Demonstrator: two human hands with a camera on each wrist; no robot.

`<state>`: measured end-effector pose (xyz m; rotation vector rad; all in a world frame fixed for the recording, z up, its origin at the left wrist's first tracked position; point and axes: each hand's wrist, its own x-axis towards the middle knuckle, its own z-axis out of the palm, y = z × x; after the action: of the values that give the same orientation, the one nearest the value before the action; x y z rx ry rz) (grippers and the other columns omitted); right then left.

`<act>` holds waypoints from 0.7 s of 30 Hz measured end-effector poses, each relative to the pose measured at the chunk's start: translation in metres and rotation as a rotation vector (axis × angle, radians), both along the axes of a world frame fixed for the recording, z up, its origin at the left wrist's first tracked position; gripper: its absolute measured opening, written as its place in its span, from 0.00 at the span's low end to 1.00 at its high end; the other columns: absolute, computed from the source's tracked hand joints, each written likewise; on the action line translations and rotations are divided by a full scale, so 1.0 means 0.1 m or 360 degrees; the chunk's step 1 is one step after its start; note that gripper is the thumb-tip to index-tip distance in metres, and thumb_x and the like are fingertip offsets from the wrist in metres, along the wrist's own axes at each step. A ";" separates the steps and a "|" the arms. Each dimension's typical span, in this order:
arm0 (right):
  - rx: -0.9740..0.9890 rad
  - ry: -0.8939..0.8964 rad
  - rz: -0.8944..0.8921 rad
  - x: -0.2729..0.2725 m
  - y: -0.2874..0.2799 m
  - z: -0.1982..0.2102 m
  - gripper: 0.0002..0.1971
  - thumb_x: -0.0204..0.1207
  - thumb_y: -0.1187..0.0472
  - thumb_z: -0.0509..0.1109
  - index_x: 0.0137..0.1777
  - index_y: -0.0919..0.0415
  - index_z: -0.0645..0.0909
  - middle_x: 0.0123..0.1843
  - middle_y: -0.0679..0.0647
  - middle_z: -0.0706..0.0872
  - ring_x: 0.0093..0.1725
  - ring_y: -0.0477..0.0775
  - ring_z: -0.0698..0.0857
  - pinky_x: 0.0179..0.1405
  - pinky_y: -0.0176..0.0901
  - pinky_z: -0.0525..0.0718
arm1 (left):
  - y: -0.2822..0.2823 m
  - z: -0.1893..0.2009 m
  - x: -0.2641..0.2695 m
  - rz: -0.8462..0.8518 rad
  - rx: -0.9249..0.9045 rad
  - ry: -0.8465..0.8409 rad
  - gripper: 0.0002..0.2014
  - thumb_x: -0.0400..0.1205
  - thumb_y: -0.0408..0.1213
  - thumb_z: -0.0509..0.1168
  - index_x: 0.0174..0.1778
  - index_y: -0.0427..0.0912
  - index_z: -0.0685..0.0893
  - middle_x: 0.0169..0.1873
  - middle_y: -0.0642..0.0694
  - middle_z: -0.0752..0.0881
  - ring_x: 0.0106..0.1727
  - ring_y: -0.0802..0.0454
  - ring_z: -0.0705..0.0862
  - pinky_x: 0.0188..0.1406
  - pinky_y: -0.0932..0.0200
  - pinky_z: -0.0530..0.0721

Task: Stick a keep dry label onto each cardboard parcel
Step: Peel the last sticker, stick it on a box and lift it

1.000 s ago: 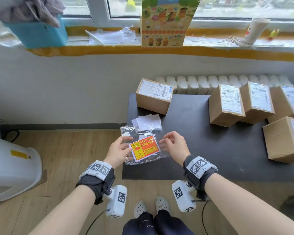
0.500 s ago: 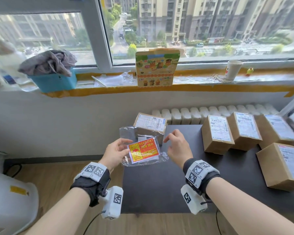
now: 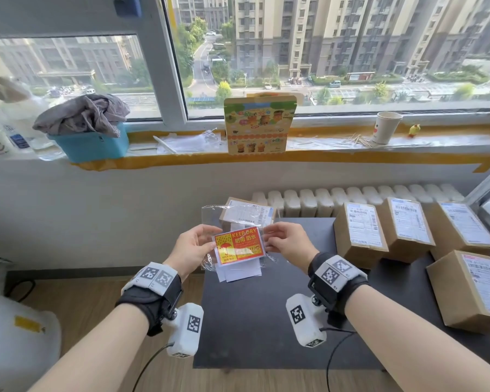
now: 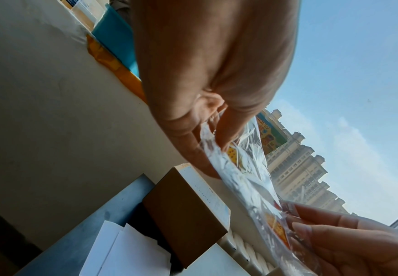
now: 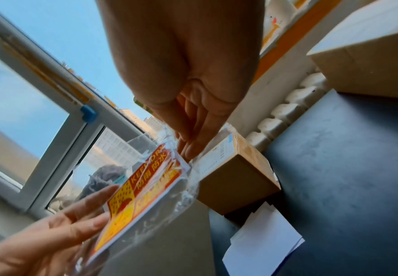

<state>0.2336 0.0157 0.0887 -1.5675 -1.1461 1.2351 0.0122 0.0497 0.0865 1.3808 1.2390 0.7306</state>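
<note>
Between my two hands hangs a clear plastic bag [image 3: 229, 219] holding a stack of red-and-yellow keep dry labels [image 3: 239, 244], raised above the left end of the black table [image 3: 266, 321]. My left hand [image 3: 210, 239] pinches the bag's left edge, thumb in front. My right hand [image 3: 269, 240] pinches its right edge. The left wrist view shows the fingers [image 4: 216, 138] gripping the crinkled bag [image 4: 247, 179]. In the right wrist view the labels [image 5: 143, 188] lie between both hands. One cardboard parcel [image 3: 266, 213] sits behind the bag. Several more parcels [image 3: 359, 233] stand at the right.
White backing papers [image 3: 241, 273] lie on the table under the bag. A white radiator [image 3: 351, 193] runs behind the table. On the windowsill stand a blue tub [image 3: 94, 145], a printed card [image 3: 258, 128] and a paper cup [image 3: 386, 127]. A white bin [image 3: 14, 335] is at the lower left.
Both hands have lifted the label bag up from just over the table. The head view has tilted up toward the window. The parcels and papers have not moved.
</note>
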 end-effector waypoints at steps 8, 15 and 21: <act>-0.0112 0.0206 0.0048 0.03 0.03 0.02 0.10 0.75 0.73 0.71 0.56 0.71 0.79 0.46 0.63 0.86 0.39 0.53 0.86 0.42 0.38 0.89 | 0.03 -0.03 0.03 0.0010 -0.0030 0.0006 0.15 0.81 0.20 0.61 0.50 0.45 0.83 0.51 0.35 0.88 0.52 0.40 0.87 0.57 0.42 0.84; -0.0128 0.0161 0.0037 -0.01 0.06 -0.01 0.10 0.73 0.73 0.73 0.53 0.67 0.80 0.46 0.62 0.86 0.41 0.55 0.86 0.43 0.41 0.88 | 0.04 -0.04 0.03 0.0018 -0.0062 -0.0016 0.14 0.81 0.21 0.61 0.51 0.45 0.83 0.49 0.36 0.89 0.50 0.40 0.88 0.53 0.44 0.84; -0.0134 0.0162 0.0047 0.01 0.05 -0.01 0.08 0.72 0.75 0.73 0.45 0.64 0.80 0.40 0.60 0.86 0.35 0.51 0.86 0.38 0.40 0.89 | 0.02 -0.06 -0.02 0.0075 -0.0166 -0.0156 0.12 0.81 0.20 0.60 0.52 0.40 0.82 0.48 0.39 0.89 0.39 0.50 0.90 0.36 0.57 0.88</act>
<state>0.2347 0.0211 0.0879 -1.5351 -1.0679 1.3824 0.0106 0.0521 0.0804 1.2207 1.2187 0.7468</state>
